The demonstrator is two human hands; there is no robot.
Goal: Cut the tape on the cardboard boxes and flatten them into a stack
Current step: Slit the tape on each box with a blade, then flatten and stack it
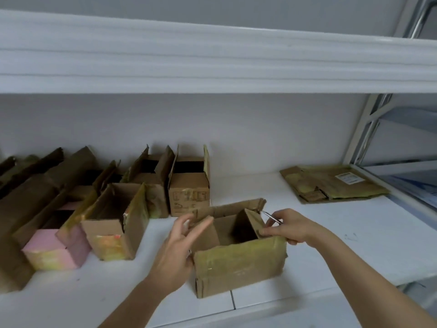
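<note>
- Several upright boxes point(113, 218) stand in rows on the left of the white tabletop point(354, 233), flaps open; I count about five clearly, among them a pink-sided one point(54, 252), and more run off the left edge where the count is uncertain.
- One printed box point(189, 195) stands at the right end of the back row, against the wall.
- One left hand point(176, 252) sits at the left side of the open box; its fingers point(198, 229) are spread and nearly straight, reaching over the left flap, gripping nothing that I can see.
- One open box point(238, 254) stands at the front centre of the tabletop, between the hands, its flaps up and yellowed tape across the near flap.
- Judged by look, this box is light and empty, its worn corrugated walls stiff along the panels yet soft at the creases; it should fold best when held by opposite walls or corners, not by the floppy flaps.
- One right hand point(287, 227) is at the box's right rim, its fingers curled round a thin metal tool point(272, 217), probably small scissors or a blade, whose tip points at the back right corner.
- One flat stack point(333, 183) of folded cardboard lies at the far right of the tabletop, well apart; it holds perhaps two or three pieces, which I cannot count exactly.
</note>
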